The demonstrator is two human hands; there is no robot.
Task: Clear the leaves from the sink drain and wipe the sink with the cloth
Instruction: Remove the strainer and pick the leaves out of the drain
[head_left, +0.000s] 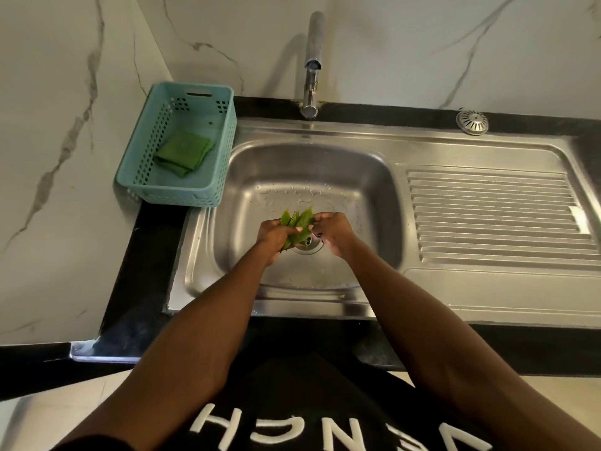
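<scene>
My left hand (272, 235) has its grip clenched round the leaves (297, 222) just above the sink drain (307, 247). My right hand (331, 230) pinches their edge. The cloth (183, 152) lies in the basket (182, 190), well left of the drain.

Both hands met low at centre, arms reaching forward.
The left hand (272, 235) had its fingers curled round a bunch of leaves (297, 222). The right hand (333, 231) sat just beside it, fingers bent toward the same bunch, their tips touching it; both forearms were bare.
</scene>
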